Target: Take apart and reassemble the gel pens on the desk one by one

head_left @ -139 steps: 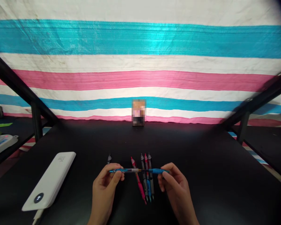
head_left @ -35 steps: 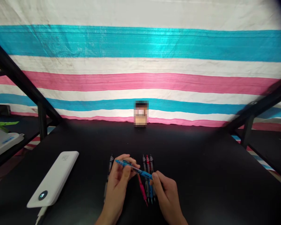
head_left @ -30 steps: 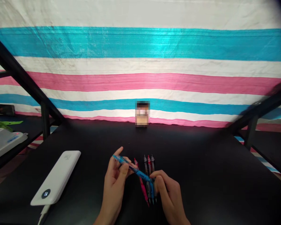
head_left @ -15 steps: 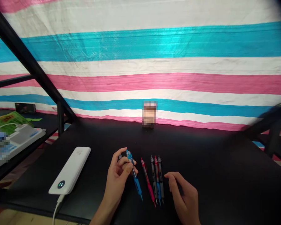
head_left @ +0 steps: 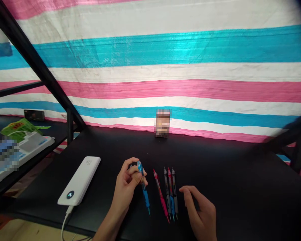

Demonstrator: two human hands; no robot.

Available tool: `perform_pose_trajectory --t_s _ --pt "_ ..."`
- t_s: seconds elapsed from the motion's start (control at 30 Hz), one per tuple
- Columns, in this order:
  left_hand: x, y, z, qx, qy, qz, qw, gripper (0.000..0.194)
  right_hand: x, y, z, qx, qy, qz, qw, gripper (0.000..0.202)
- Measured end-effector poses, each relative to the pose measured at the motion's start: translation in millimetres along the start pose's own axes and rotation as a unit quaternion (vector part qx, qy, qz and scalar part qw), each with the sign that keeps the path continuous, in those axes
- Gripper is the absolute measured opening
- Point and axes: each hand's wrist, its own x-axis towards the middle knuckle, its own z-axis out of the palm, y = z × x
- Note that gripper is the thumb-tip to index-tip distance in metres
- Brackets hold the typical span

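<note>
My left hand (head_left: 127, 182) pinches the upper end of a blue pen (head_left: 143, 189); the pen slants down toward me with its tip near the black table (head_left: 228, 174). Just right of it a pink-red pen (head_left: 161, 195) lies on the table. Further right, three pens (head_left: 171, 192) lie side by side, touching. My right hand (head_left: 199, 211) rests on the table right of those pens, fingers loosely curled, holding nothing. Part of a dark pen peeks out behind my left hand's fingers.
A white power bank (head_left: 80, 180) with a lit indicator lies at the left, a white cable (head_left: 65, 221) running off the front edge. A small blurred box (head_left: 162, 123) stands at the back by the striped tarp (head_left: 165, 67). Black frame struts (head_left: 40, 67) rise on the left; a side table (head_left: 20, 147) holds devices.
My right hand has let go of the blue pen and dropped to the table. My left hand alone has turned the pen from crosswise to lengthwise. The camera has swung left.
</note>
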Motion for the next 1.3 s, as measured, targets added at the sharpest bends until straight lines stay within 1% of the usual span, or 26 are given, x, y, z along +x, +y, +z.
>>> perform_pose_trajectory --t_s 0.2,0.37,0.47,0.6,0.67,0.77,0.83,0.93,1.0,1.1,1.2,1.3 --pt "-1.4 0.6 -1.9 -0.003 -0.026 0.004 1.000 0.048 -1.4 0.8 0.2 0.003 0.003 0.008 1.000 0.029" --pt "-1.6 -0.9 -3.8 -0.009 -0.039 0.003 0.999 0.032 -3.1 3.1 0.4 -0.004 0.001 0.016 1.000 0.028" --pt "-1.0 1.3 -6.5 0.000 -0.040 0.006 0.999 0.033 -3.7 3.9 -0.1 -0.004 0.002 0.019 1.000 0.029" --pt "1.9 11.5 -15.7 0.039 -0.049 0.011 0.998 0.037 -4.2 2.7 -0.2 0.000 0.000 0.022 1.000 0.028" --pt "4.4 17.9 -22.0 0.061 -0.040 0.017 0.997 0.035 -4.4 1.7 -0.1 0.002 -0.002 0.023 1.000 0.028" --pt "7.9 24.9 -30.4 0.121 -0.002 0.025 0.992 0.036 -4.7 0.8 -0.1 -0.001 -0.004 0.026 1.000 0.029" --pt "9.4 25.9 -34.2 0.203 0.013 0.029 0.979 0.039 -4.9 0.7 -0.3 -0.007 -0.008 0.026 1.000 0.029" --pt "10.3 21.6 -37.8 0.306 0.021 0.039 0.951 0.039 -5.5 1.6 -0.6 -0.012 -0.017 0.022 1.000 0.029" --pt "10.8 16.6 -39.9 0.349 0.029 0.053 0.935 0.038 -6.1 2.8 -0.7 -0.014 -0.021 0.017 1.000 0.028" --pt "12.1 9.1 -43.5 0.424 0.035 0.087 0.901 0.041 -6.7 4.4 -0.6 -0.016 -0.026 0.012 0.999 0.028" --pt "13.7 2.3 -47.3 0.483 0.028 0.114 0.868 0.044 -6.8 4.7 -0.4 -0.018 -0.022 0.010 1.000 0.029" --pt "15.0 -4.6 -51.2 0.523 0.014 0.126 0.843 0.045 -6.5 3.3 -0.4 -0.014 -0.019 0.010 1.000 0.028"
